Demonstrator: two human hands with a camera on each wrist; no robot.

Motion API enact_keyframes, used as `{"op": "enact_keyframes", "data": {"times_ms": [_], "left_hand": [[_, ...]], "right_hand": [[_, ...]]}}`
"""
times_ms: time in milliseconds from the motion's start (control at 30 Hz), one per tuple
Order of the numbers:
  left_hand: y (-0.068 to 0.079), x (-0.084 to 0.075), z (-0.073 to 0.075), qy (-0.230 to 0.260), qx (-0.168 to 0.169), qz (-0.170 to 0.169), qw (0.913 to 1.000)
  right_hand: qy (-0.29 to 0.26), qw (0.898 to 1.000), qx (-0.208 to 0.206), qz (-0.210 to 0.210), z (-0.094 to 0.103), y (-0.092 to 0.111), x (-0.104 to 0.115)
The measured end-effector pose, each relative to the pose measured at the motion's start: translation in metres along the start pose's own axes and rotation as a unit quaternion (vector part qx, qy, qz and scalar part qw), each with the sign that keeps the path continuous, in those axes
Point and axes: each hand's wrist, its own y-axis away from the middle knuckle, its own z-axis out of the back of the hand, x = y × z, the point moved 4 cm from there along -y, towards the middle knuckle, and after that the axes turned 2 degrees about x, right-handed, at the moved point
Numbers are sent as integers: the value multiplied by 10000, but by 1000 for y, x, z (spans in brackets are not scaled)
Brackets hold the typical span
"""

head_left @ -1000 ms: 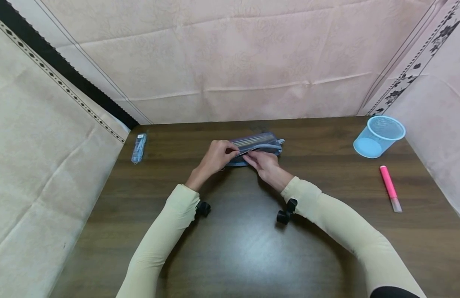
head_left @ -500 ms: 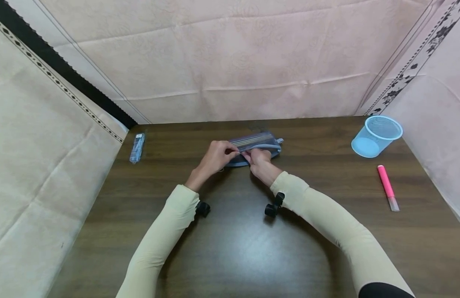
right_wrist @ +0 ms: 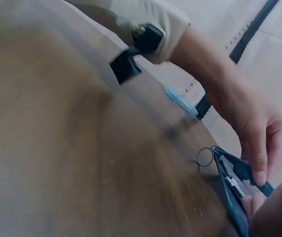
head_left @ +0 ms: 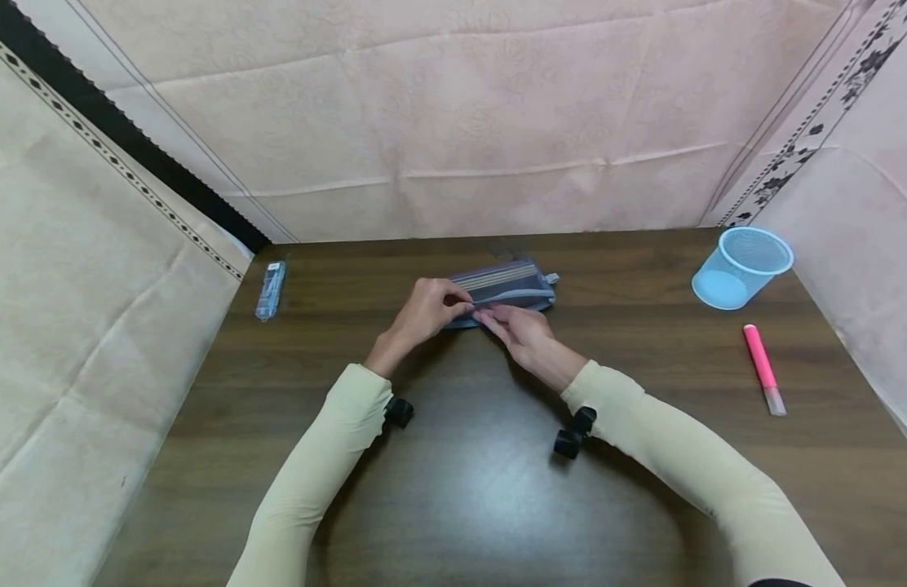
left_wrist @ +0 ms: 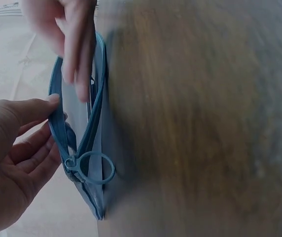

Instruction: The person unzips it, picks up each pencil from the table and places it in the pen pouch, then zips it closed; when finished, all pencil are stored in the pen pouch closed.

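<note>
A blue zip pouch with pale stripes lies near the back edge of the table. Its zip is open, and a zip pull ring hangs at one end in the left wrist view. My left hand pinches one zip edge between thumb and fingers. At the mouth of the pouch, my right hand has its fingers extended; the left wrist view shows those fingers reaching in between the zip edges. A slim item with a whitish part shows inside the pouch, its kind unclear.
A light blue mesh-like cup stands tilted-looking at the back right. In front of it lies a pink marker. A small blue packet-like item lies at the far left. Cloth hangs behind and on both sides.
My right hand first went left, deeper at the pouch mouth, then drew back to the right with its fingers straighter. My left hand keeps its pinch on the zip edge.
</note>
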Motion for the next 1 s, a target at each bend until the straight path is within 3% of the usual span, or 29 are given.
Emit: {"op": "enact_keyframes", "data": {"times_ms": [233,433,600,800,1000], "left_hand": [[13,10,9,123,-133,-13,9998],[24,16,18,52,-428,59,9991],[32,21,25,-62,-570,378,9976],[40,28,26,-230,-439,808,9955],[47,34,28,-291,-332,1043,9936]], "right_hand": [[871,9917,814,-481,-4,19,-13],[1964,9696,1437,-249,-18,22,-27],[2451,9575,1508,-184,-27,20,-35],[2358,9603,1454,-327,-36,13,-44],[1958,9715,1301,-322,-44,4,-53]]}}
